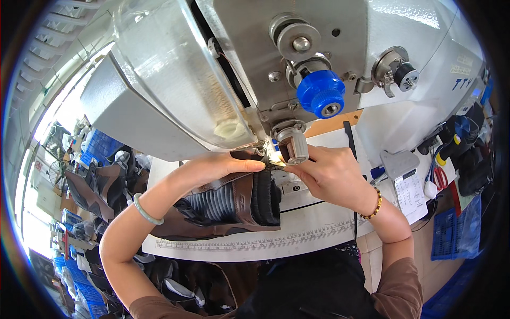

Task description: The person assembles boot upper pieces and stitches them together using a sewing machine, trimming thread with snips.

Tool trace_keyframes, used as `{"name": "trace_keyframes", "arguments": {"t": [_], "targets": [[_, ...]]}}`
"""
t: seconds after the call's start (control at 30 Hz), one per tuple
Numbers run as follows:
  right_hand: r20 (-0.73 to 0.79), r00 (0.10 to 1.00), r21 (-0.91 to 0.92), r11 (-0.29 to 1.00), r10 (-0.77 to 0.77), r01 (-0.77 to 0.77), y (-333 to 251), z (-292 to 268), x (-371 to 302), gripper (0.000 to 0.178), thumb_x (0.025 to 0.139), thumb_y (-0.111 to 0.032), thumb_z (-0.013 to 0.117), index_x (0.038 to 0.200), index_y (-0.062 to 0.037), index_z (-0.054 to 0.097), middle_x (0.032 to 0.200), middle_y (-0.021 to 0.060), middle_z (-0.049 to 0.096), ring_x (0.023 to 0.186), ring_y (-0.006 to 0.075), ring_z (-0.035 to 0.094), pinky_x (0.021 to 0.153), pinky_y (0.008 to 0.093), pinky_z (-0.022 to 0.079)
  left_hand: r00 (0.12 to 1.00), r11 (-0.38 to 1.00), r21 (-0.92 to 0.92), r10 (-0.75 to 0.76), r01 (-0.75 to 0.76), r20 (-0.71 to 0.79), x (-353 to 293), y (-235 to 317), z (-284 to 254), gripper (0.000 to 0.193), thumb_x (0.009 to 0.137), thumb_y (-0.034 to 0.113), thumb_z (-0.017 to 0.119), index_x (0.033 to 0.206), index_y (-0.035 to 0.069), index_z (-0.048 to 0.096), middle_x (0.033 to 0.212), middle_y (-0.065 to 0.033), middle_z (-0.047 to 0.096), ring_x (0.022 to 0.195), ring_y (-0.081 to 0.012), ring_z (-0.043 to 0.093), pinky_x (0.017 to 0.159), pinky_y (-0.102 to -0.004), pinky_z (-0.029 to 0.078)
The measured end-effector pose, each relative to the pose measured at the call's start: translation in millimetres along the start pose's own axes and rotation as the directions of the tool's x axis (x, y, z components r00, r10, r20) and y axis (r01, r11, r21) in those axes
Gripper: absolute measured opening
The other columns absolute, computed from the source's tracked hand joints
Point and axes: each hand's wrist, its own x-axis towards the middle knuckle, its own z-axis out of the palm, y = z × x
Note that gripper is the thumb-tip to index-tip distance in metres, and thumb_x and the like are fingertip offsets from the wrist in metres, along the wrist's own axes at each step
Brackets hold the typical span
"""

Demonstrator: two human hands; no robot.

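A brown and black shoe upper [228, 204] with a ribbed grey panel and a dark padded collar lies on the white sewing table [249, 249]. My left hand [226, 166] grips its far edge, with the thumb along the top and the other fingers mostly hidden behind. Close to the lit needle area [273, 154] of the sewing machine [170, 80], my right hand [332, 173] is closed in a pinch. Whatever its fingertips hold is hidden, partly by the machine's metal post.
A blue tension knob [321, 93] juts from the machine above my hands. At the right are a paper card [410, 196], red-handled scissors [440, 178] and a blue crate [451, 234]. More brown shoe uppers [90, 186] are piled at the left.
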Motion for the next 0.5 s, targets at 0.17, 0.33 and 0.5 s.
{"name": "trace_keyframes", "arguments": {"t": [0.17,0.33,0.5], "targets": [[-0.009,0.999,0.066,0.996,0.053,-0.053,-2.7,2.7,0.2,0.012,0.079,-0.019,0.065,0.088,-0.0103,0.066,0.062,0.0014,0.049,0.046,0.0169,0.052,0.038,0.0301,0.035,0.998,0.994,-0.094,0.062,-0.06,0.018,3.7,-6.1,-0.8,0.055,0.076,0.04,0.071,0.109,-0.002,0.059,0.103,-0.008,0.061,0.091,-0.014,0.054,0.084,-0.0249,0.042],[0.038,0.999,-0.17,0.984,-0.039,0.045,-12.0,-2.5,6.3,0.012,0.07,-0.013,0.064,0.081,-0.0088,0.064,0.065,0.0019,0.049,0.055,0.0144,0.055,0.043,0.0274,0.038,0.999,0.998,-0.063,-0.019,0.021,0.035,0.4,2.5,-1.2,0.054,0.077,0.039,0.071,0.11,-0.002,0.058,0.104,-0.0077,0.061,0.091,-0.0133,0.054,0.083,-0.0245,0.042],[0.211,0.93,-0.453,0.813,-0.3,0.365,-16.7,-15.1,13.5,0.016,0.067,-0.013,0.061,0.081,-0.0057,0.062,0.067,0.0021,0.049,0.064,0.0137,0.056,0.047,0.0254,0.041,0.989,0.984,-0.107,-0.137,0.142,0.058,-7.5,18.9,-0.8,0.052,0.078,0.038,0.069,0.113,0.001,0.058,0.106,-0.0064,0.061,0.095,-0.0125,0.054,0.086,-0.0242,0.041]]}}
